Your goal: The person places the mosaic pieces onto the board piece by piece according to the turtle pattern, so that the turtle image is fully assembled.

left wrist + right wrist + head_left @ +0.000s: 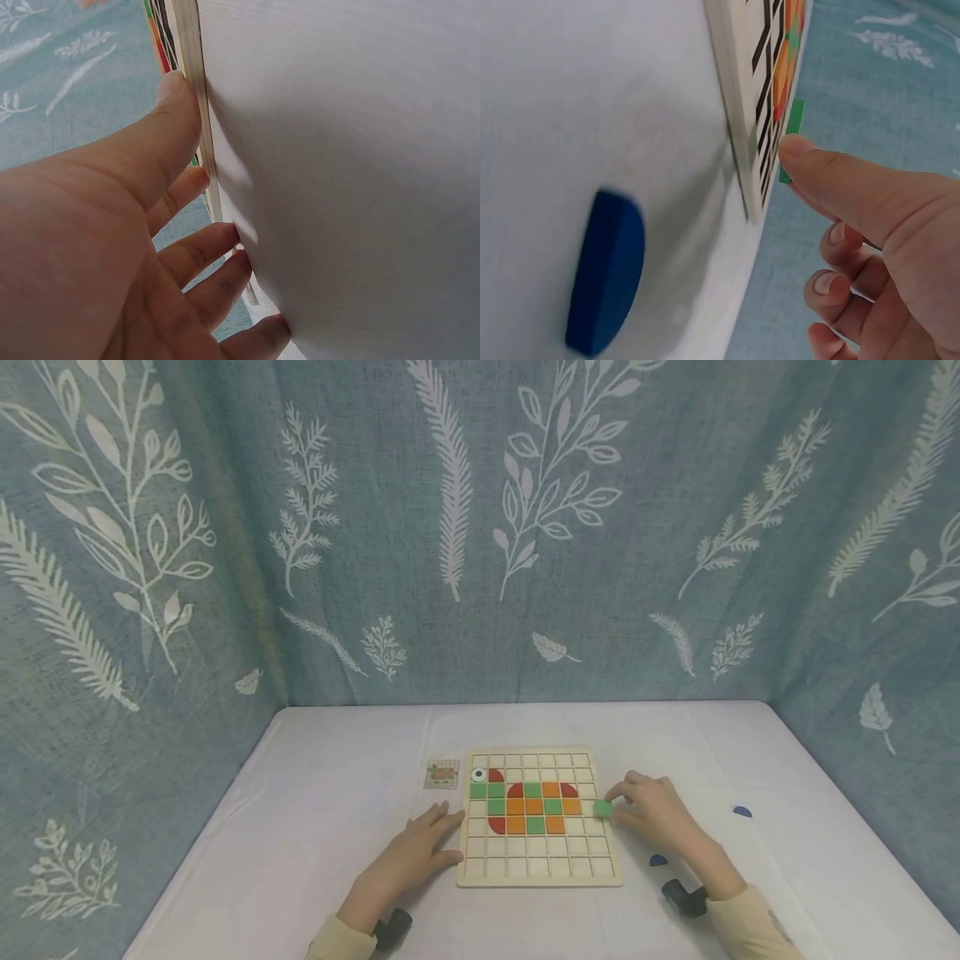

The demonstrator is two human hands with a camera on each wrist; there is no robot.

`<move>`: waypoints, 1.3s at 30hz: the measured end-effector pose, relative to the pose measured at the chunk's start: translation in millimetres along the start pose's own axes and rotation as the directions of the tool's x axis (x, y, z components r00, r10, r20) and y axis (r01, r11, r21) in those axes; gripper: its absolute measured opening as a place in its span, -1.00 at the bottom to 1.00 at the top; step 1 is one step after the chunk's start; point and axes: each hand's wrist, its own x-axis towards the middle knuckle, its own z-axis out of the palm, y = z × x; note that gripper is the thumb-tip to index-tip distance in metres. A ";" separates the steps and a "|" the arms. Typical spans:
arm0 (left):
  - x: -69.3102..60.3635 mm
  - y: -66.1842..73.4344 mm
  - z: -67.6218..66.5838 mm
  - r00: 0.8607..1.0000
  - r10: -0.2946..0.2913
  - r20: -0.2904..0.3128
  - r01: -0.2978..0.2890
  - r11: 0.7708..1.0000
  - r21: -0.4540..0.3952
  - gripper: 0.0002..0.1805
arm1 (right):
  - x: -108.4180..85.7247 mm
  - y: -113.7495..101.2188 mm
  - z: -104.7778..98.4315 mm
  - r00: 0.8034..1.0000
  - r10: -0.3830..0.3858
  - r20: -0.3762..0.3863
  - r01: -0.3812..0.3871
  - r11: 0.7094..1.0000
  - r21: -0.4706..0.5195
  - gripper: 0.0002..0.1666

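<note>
Between thumb and fingers, my right hand pinches a green square tile just above the right edge of the wooden grid board. In the right wrist view the same green tile stands edge-on beside the thumb. My left hand touches the board's left edge with thumb and fingertips, its fingers fairly straight. On the board lie orange, green and red tiles in a connected figure, with a white eye tile at its upper left. The left wrist view shows the board's side against the thumb.
A small picture card lies left of the board's top corner. Two blue rounded pieces, one nearer and one farther right, rest on the white tablecloth. A patterned curtain hangs behind the table.
</note>
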 end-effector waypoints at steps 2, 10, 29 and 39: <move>-0.4 0.4 0.0 1.000 0.000 -0.002 0.000 1.000 -0.005 -0.31 | 1.0 -3.1 1.4 1.000 0.004 0.009 -0.004 1.000 0.004 -0.78; 0.1 -1.9 2.3 1.000 -0.004 -0.007 0.004 1.000 0.004 -0.30 | 3.0 -12.7 9.8 0.999 -0.050 0.019 0.050 0.999 0.007 -0.79; 2.0 -5.4 3.5 1.000 0.005 -0.021 -0.005 1.000 0.005 -0.31 | 3.4 -26.4 19.2 0.990 -0.136 0.030 0.135 0.990 0.031 -0.79; 2.5 -5.0 2.2 1.000 0.005 -0.012 -0.005 1.000 0.003 -0.31 | 3.1 -24.7 17.3 0.987 -0.150 0.053 0.148 0.988 0.035 -0.78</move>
